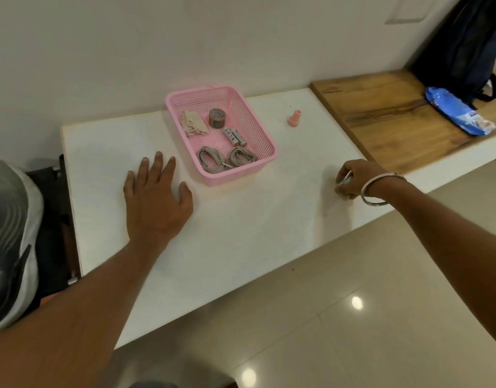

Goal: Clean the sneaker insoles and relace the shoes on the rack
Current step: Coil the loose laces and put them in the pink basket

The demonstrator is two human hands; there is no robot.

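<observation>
Left hand (157, 194) flat on table (241, 233), laces (210, 161) in basket (266, 141)

Matt white worktop (241, 233); perforated pink plastic basket (265, 141) left of the right grip; shiny metal bangle (365, 191); grained wooden board (381, 116); glossy floor tiles (353, 331).

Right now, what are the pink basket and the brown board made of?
The pink basket looks like moulded plastic: even colour, thin walls full of small holes. The brown board looks like wood or a wood-look laminate: streaky grain, dull sheen.
</observation>
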